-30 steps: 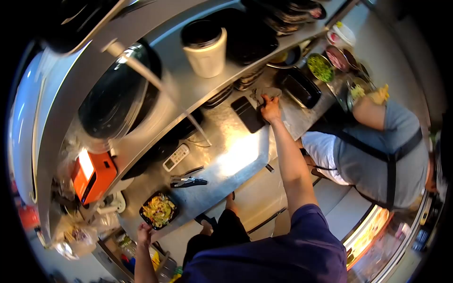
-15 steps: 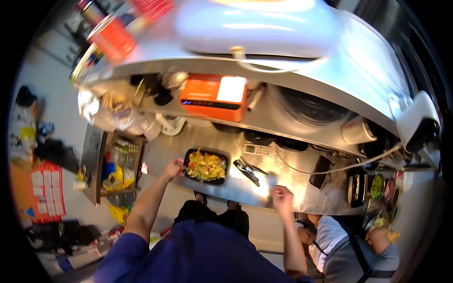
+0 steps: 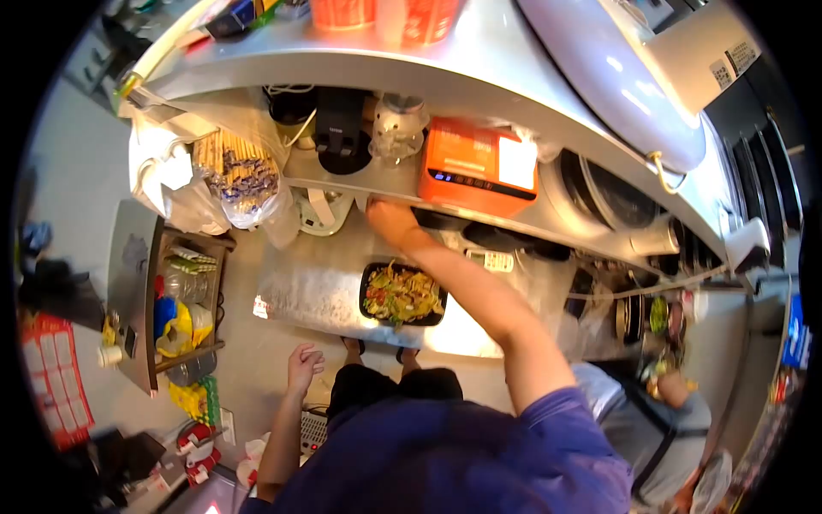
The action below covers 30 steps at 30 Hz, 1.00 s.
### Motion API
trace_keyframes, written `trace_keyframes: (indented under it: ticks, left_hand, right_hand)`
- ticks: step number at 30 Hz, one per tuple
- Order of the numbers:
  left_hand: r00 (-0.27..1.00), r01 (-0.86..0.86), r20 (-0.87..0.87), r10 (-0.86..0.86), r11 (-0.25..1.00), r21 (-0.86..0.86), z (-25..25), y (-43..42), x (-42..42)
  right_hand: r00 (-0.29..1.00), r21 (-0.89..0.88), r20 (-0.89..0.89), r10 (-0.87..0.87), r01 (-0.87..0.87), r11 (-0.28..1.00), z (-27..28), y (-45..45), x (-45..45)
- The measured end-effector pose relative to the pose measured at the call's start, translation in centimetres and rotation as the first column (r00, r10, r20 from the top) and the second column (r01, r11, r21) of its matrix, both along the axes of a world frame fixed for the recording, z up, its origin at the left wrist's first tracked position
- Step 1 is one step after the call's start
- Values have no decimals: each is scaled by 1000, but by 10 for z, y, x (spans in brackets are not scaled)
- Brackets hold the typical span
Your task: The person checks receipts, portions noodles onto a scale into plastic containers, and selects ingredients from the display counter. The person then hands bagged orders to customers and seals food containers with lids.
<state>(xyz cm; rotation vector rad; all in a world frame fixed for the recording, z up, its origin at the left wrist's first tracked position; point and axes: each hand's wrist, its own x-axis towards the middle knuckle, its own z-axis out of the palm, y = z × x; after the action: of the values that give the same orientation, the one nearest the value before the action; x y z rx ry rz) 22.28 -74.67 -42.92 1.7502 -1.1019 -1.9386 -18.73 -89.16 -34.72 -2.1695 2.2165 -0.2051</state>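
A black tray of mixed food (image 3: 401, 294) rests on the metal counter (image 3: 300, 291). Beyond it, my right hand (image 3: 392, 221) reaches to the shelf's lower edge, near a white device (image 3: 324, 211); its fingertips are hidden there, so I cannot tell what they touch. My left hand (image 3: 304, 367) hangs in front of the counter's edge, its fingers apart and holding nothing. Right of the tray, a white remote (image 3: 490, 260) lies partly behind my right forearm.
An orange box (image 3: 479, 167) stands on the shelf. Bagged wooden sticks (image 3: 235, 171) hang over the counter's left end, above an open drawer (image 3: 187, 313). At the right, a co-worker (image 3: 659, 437) is beside the counter.
My right hand has moved from the counter's right part to the shelf edge beyond the tray. My left hand has come away from the tray towards me. The view has swung left.
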Motion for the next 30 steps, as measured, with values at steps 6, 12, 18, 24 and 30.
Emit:
trace_keyframes:
  ticks: [6, 12, 18, 24, 30]
  left_hand:
    - [999, 20, -32, -18, 997, 71, -22, -37, 72]
    - [986, 147, -78, -144, 989, 32, -14, -110, 82]
    - [938, 214, -271, -217, 976, -38, -12, -150, 83]
    - [906, 320, -278, -320, 946, -45, 39, -142, 15]
    - [792, 298, -553, -258, 954, -20, 59, -147, -106]
  right_hand:
    - [996, 215, 83, -31, 13, 977, 10, -12, 11]
    - [973, 31, -131, -189, 194, 980, -5, -29, 33]
    - [946, -34, -146, -289, 287, 957, 17, -16, 42]
    - [882, 166, -469, -56, 150, 975, 63, 25, 103]
    - [986, 189, 136, -93, 66, 980, 164, 93, 124]
